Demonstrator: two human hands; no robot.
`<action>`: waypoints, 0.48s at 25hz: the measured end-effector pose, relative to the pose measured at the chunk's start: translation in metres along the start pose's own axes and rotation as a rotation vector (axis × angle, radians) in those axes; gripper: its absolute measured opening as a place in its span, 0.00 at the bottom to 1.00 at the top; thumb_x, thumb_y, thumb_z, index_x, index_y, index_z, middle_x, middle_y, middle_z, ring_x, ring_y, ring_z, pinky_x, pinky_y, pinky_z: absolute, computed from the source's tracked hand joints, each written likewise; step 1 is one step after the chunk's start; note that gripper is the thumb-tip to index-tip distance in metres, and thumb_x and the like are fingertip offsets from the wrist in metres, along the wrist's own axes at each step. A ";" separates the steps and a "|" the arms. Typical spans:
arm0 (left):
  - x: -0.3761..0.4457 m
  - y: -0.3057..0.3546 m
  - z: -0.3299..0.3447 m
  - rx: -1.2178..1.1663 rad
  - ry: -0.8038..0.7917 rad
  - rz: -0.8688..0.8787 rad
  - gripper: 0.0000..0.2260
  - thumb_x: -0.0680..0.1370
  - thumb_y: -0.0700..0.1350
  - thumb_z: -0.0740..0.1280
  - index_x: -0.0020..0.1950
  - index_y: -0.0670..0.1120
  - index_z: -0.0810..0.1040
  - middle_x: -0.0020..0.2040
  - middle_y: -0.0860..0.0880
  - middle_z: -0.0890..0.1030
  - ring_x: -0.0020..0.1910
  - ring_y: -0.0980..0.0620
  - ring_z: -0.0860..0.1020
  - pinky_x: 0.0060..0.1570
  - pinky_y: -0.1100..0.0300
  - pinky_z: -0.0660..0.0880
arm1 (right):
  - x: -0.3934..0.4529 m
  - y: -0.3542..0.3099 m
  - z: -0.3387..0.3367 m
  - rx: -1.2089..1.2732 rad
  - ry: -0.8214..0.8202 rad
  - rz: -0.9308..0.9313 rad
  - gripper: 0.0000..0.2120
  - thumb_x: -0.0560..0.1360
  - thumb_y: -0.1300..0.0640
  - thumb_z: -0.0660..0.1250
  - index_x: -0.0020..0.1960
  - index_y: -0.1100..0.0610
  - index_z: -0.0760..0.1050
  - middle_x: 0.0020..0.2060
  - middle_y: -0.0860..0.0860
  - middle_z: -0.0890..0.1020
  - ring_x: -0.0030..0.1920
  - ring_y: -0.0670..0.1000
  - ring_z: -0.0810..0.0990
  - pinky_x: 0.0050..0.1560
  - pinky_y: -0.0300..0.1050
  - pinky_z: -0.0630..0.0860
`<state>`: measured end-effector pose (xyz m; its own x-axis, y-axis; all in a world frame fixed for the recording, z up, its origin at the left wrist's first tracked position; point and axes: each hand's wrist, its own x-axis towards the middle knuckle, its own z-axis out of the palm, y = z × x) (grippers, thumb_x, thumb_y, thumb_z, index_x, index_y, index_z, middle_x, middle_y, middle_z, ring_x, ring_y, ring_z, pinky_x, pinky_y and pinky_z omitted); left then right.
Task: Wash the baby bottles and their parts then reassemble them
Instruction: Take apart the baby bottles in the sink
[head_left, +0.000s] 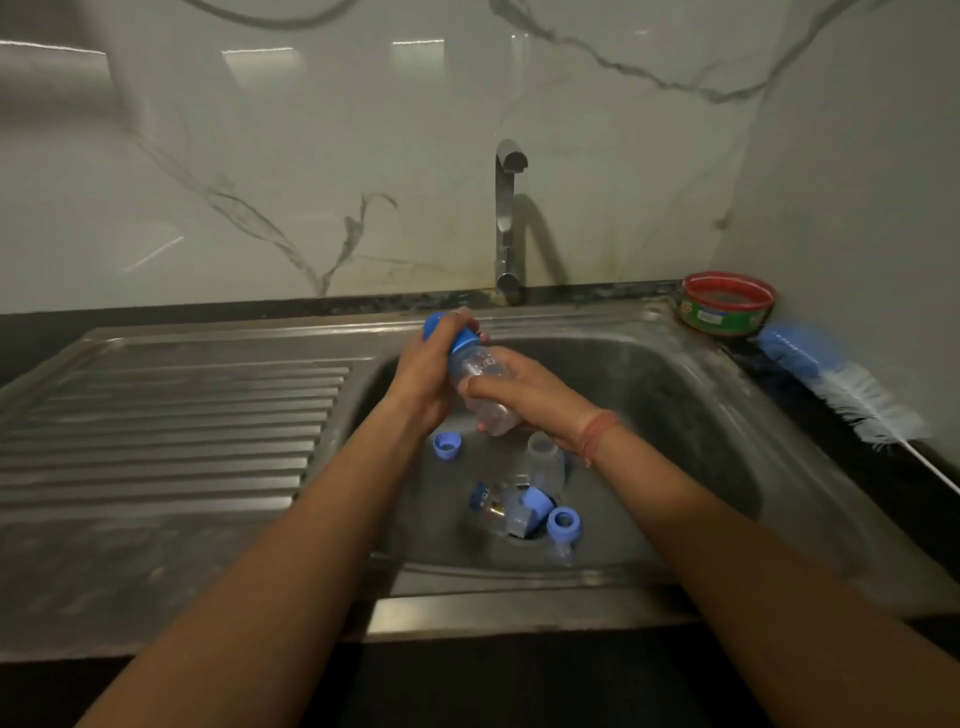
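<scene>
Nearest me, over the front rim of the stainless steel sink (519, 613), both forearms reach in.

Basin floor, around the drain: loose parts lie in a heap. A blue plastic screw ring (563, 524) sits at the near side, a blue cap (535, 502) just behind it, a clear bottle body (496, 512) on its side touching them. A second clear bottle body (545, 460) stands upright a little further in, and another blue ring (447, 446) lies apart toward the left wall. My reading: parts are dropped in the basin so nothing rolls off the worktop before washing.

Above them, the clear plastic baby bottle with blue collar and cap (480, 382) is held tilted over the basin, cap end toward the far left. The left hand (434, 371) has its grip wrapped closed round the blue top; the right hand (524, 395) grips the barrel. Opposed holds suggest unscrewing; I judge disassembly not yet finished.

Printing on the barrel is too blurred to read.

Far right corner of the worktop: a blue-and-white bristled bottle brush (841, 384), then a red-rimmed round tub with a green label (727, 302), text illegible. The chrome tap (508, 223) at the far edge shows no water running.
</scene>
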<state>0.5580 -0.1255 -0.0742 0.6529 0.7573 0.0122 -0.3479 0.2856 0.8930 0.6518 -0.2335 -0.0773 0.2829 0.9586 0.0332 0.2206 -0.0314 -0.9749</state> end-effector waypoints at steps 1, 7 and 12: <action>0.002 0.000 -0.001 0.004 0.037 0.015 0.06 0.78 0.45 0.69 0.47 0.42 0.78 0.40 0.45 0.81 0.40 0.51 0.81 0.48 0.54 0.79 | 0.002 -0.001 0.004 -0.085 0.039 -0.029 0.21 0.67 0.47 0.72 0.59 0.49 0.75 0.49 0.53 0.82 0.47 0.53 0.83 0.49 0.56 0.82; 0.009 -0.009 0.003 0.031 0.196 0.010 0.17 0.78 0.48 0.71 0.60 0.39 0.75 0.44 0.43 0.81 0.40 0.49 0.82 0.42 0.55 0.80 | -0.001 0.000 0.006 -0.708 0.284 -0.129 0.34 0.69 0.43 0.68 0.72 0.41 0.60 0.56 0.51 0.80 0.52 0.57 0.80 0.50 0.50 0.77; 0.009 -0.016 0.006 -0.036 0.338 -0.033 0.21 0.77 0.48 0.72 0.65 0.39 0.73 0.48 0.42 0.81 0.40 0.49 0.83 0.42 0.55 0.81 | -0.001 0.001 0.011 -1.081 0.340 -0.284 0.34 0.73 0.46 0.65 0.76 0.45 0.55 0.55 0.53 0.78 0.50 0.57 0.80 0.44 0.47 0.73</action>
<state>0.5734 -0.1263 -0.0856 0.4061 0.8976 -0.1713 -0.3577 0.3287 0.8741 0.6412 -0.2311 -0.0808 0.2950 0.8498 0.4367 0.9496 -0.2100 -0.2328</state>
